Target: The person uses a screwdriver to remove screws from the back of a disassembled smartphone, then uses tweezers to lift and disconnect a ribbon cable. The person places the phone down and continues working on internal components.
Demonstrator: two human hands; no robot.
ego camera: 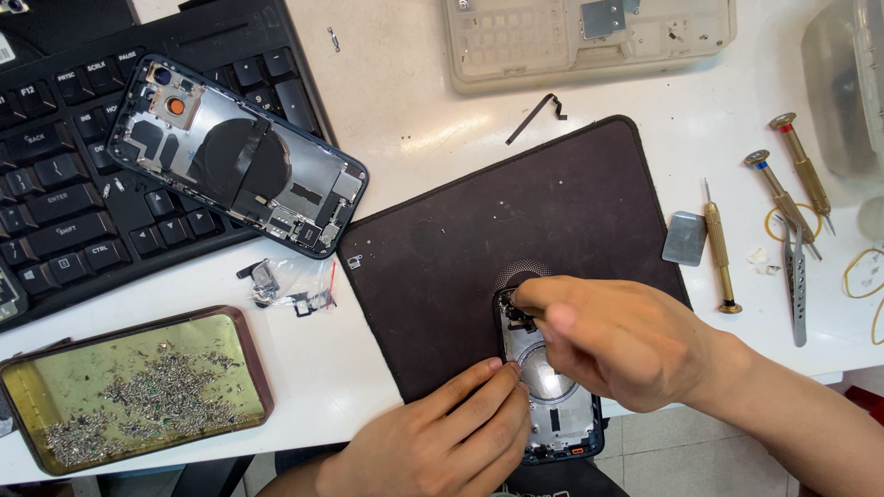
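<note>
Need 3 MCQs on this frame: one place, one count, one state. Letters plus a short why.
1. Where does the opened phone shell not being worked on lie?
A. on the black keyboard
B. on the dark mat
C. in the tray of screws

2. How many brass-handled screwdrivers lie right of the mat?
A. one
B. three
C. five

3. What is the right hand doing?
A. resting flat on the table
B. pinching at the top of the phone housing
C. holding tweezers

Key: 1 A, it lies across the keys. 2 B, three show. 3 B, fingertips meet at the housing's top while the left hand steadies its edge.
</note>
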